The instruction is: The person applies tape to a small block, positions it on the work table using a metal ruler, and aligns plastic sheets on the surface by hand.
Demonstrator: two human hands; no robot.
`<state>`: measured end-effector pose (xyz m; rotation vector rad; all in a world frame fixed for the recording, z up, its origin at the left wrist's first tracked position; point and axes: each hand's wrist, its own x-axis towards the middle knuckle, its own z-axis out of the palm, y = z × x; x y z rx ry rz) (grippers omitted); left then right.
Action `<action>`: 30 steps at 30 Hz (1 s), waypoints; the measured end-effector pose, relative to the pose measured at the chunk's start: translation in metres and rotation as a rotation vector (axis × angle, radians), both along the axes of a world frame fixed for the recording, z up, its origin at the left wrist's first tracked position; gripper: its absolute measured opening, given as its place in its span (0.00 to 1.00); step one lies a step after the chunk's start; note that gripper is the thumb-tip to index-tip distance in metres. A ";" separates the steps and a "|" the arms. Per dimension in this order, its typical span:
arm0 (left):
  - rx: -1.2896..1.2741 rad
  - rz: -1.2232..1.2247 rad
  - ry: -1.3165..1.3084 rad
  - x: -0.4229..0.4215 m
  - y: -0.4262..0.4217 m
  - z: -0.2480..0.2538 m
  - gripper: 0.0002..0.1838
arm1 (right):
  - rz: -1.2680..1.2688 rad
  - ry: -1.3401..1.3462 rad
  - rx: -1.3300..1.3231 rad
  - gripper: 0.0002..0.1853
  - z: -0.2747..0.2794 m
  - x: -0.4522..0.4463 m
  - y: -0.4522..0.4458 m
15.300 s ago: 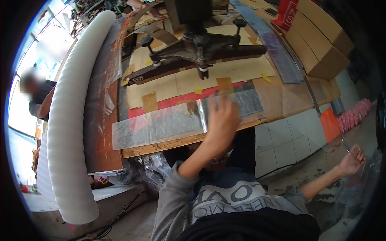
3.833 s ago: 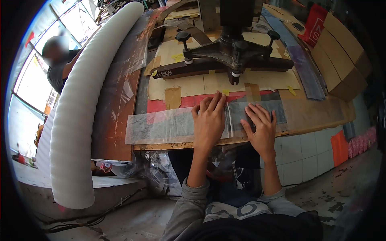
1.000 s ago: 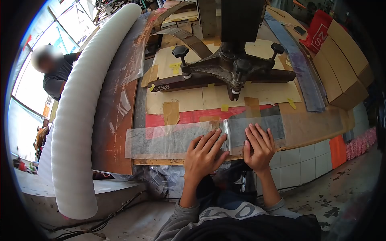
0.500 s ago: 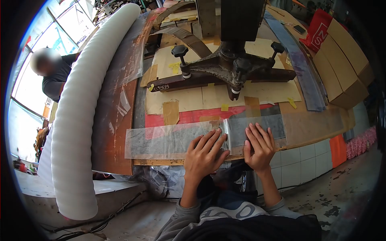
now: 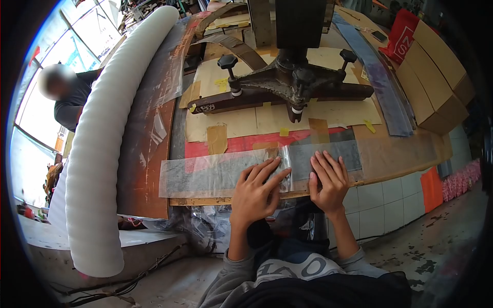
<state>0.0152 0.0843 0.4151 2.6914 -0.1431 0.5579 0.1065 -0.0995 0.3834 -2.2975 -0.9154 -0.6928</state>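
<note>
A clear plastic sheet lies flat along the table's front edge, with a shiny raised fold crossing it. My left hand rests on the sheet just left of that fold, fingers spread, holding nothing. To the right of the fold, my right hand lies with its fingers stretched out on the plastic, also holding nothing. Red material and brown tape show behind the sheet. Above them stands a dark metal press with black knobs, over cream-coloured board.
A long white foam roll lies along the left side. Behind it is a person in dark clothing. Cardboard boxes and a red bag stand at the right, near a bluish plastic strip.
Earlier, the right hand was off the table at the far right; now both hands are on the sheet. Since the last frame, my left hand has shifted slightly and its fingers have spread by the fold.
</note>
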 end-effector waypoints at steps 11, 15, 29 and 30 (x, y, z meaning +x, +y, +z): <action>-0.053 0.034 0.072 0.003 -0.005 0.001 0.37 | 0.049 0.150 0.067 0.19 0.008 0.002 -0.007; -0.046 -0.001 -0.011 0.010 -0.018 0.003 0.30 | 0.058 0.189 0.103 0.18 0.008 0.002 -0.008; -0.519 -0.167 -0.185 0.021 -0.017 -0.002 0.14 | 0.101 0.455 0.397 0.25 0.018 0.007 -0.015; -0.587 -0.197 -0.197 0.019 -0.013 -0.006 0.14 | 0.094 0.457 0.400 0.25 0.020 0.007 -0.015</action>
